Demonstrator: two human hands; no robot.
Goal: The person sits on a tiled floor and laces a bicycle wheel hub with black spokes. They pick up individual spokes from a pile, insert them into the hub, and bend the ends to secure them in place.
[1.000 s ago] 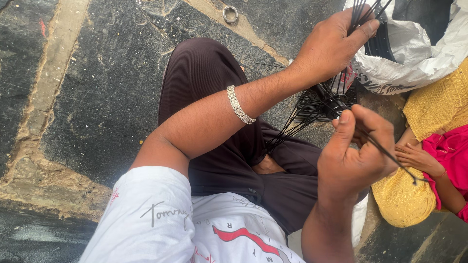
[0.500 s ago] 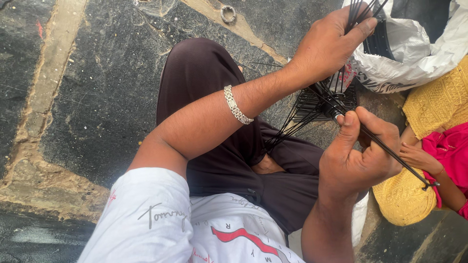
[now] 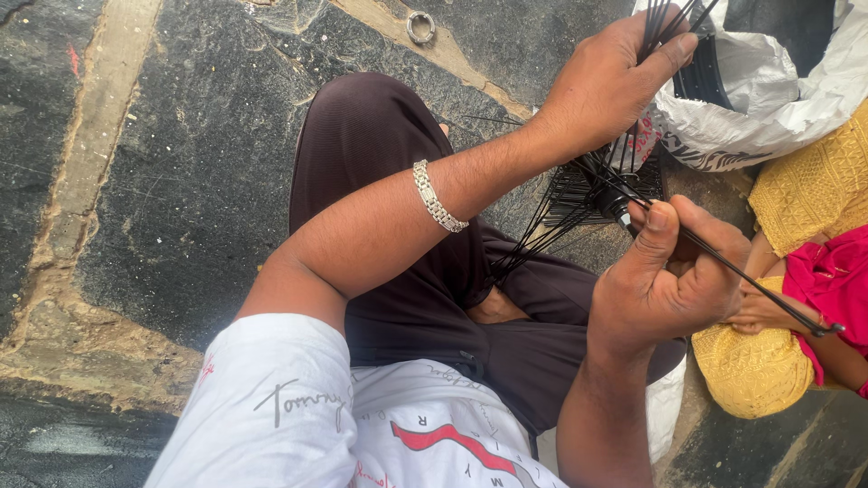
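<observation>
My right-hand fingers [image 3: 714, 248] were curled tight around a single thin black rod [image 3: 768, 294], thumb pressed along it near the small black hub [image 3: 615, 206] where the rods met. The rod ran out past my fist toward the person beside me, its tip near their pink sleeve [image 3: 827, 280]. My left hand [image 3: 606, 86] was closed around the upper ends of the black rod bundle [image 3: 579, 194], held up over my lap, the loose rods fanning down across my dark trousers [image 3: 380, 181].

The bundle hung between both hands, above my crossed legs, not resting on the stone floor [image 3: 181, 181].

The risk, as I judged it, lay in that long free end: a pull at an angle could bend the rod or work it out of the hub, and its tip sat close enough to my neighbour's arm to poke them. A slack left grip would let the fan spill. A white plastic bag [image 3: 768, 99] lay just beyond.
</observation>
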